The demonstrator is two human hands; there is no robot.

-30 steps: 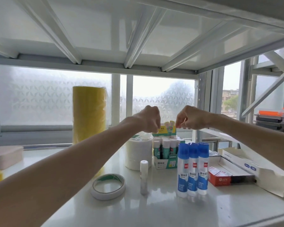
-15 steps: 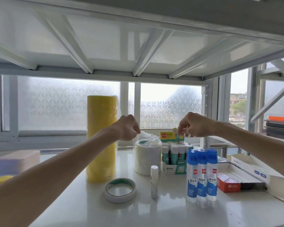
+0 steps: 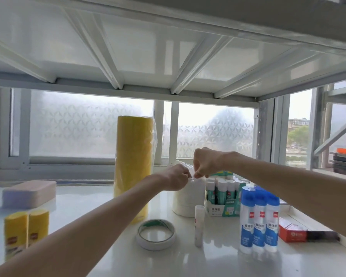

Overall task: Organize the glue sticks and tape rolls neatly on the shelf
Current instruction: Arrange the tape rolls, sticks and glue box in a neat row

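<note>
Near left: two yellow sticks (image 3: 26, 230), upright, blurred.
Near centre: tape roll (image 3: 156, 234) flat on the shelf (image 3: 88, 206); white glue stick (image 3: 199, 224) upright just right of it.
Near right: three blue glue bottles (image 3: 259, 218) in a row.
Middle: white tape stack (image 3: 185, 198), glue box (image 3: 224, 196) just right of it.
Hands: left hand (image 3: 176, 179) and right hand (image 3: 207, 162), fingers curled, pinch clear wrap (image 3: 185, 166) atop the white stack.
Far: yellow tape stack (image 3: 134, 166), left of the hands.

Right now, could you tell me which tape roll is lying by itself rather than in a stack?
The thin white roll with the green core, flat at the front of the shelf; the yellow stack and the white stack stand behind it.
</note>
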